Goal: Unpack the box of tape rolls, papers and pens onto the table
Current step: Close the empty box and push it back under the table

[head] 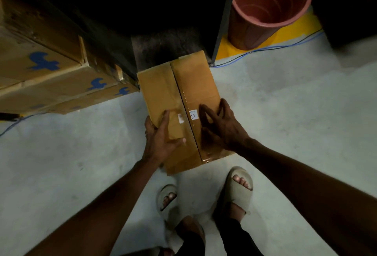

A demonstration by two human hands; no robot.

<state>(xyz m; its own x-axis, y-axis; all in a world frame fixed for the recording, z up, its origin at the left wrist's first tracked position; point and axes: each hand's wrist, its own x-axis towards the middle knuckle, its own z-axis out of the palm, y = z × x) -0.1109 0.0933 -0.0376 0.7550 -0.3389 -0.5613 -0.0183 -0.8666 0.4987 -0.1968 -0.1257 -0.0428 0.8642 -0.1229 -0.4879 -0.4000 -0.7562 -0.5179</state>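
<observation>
The left hand (161,139) grips the near left edge of the box (179,92), thumb lying across the top flap and fingers wrapped round the side. The right hand (220,127) rests on the right flap with its fingers spread; the outer ones curl over the right edge. The box sits on the pale floor (285,123) at the centre of the view, its two flaps shut and meeting along a taped seam, with a small white label (193,114) beside the seam between the hands. At 6 o'clock from it stand two feet in light slide sandals (240,186). At 10 o'clock lie stacked cartons (51,76) printed with blue marks. At 1 o'clock a reddish-brown bin (271,7) stands on a yellow floor patch, with blue cables (265,48) running past its base
</observation>
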